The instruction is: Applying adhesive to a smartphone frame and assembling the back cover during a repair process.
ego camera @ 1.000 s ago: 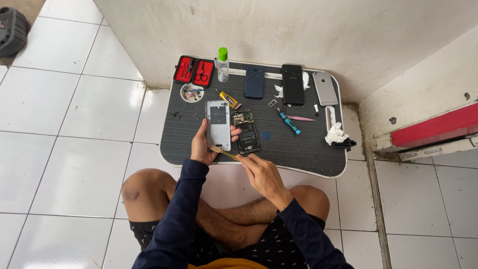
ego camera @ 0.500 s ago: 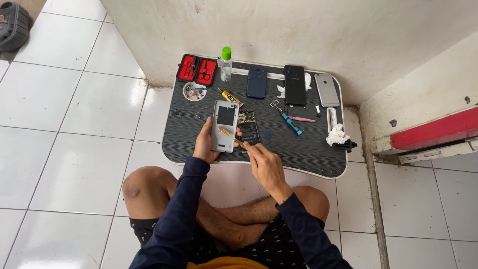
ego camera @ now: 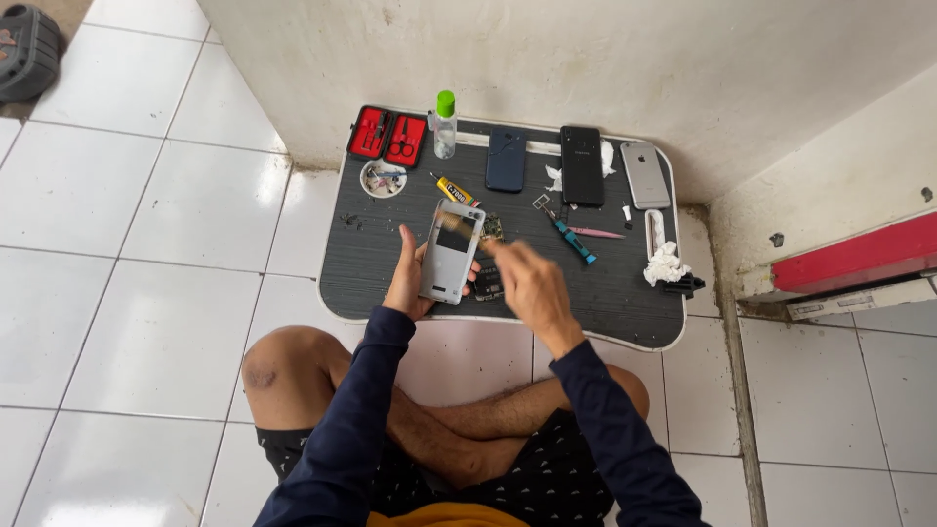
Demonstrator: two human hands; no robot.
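My right hand (ego camera: 527, 283) is blurred, so I cannot tell how its fingers sit; a thin pale tool (ego camera: 459, 226) seems to run from it across the top of the silver phone shell (ego camera: 452, 252), but its tip is too smeared to make out. My left hand (ego camera: 408, 281) is clearer: the fingers are clamped around the shell's left edge and underside, holding it tilted just above the dark lap tray (ego camera: 371, 263). Under the shell and my right hand lies an opened phone body (ego camera: 488, 278), mostly hidden, only a strip of circuit parts showing. At the tray's far edge stand a red hinged tool case (ego camera: 388, 135), open, and a clear bottle with a green cap (ego camera: 445, 125); a small round dish (ego camera: 383, 179) holds bits I cannot identify. A yellow and black tube (ego camera: 456, 189) lies near the shell's top. Further right sit a dark blue phone (ego camera: 506, 160), a black phone (ego camera: 582, 165) and a silver phone (ego camera: 645, 175), all back up, then a teal-handled tool (ego camera: 572, 238) and crumpled white tissue (ego camera: 666, 263).
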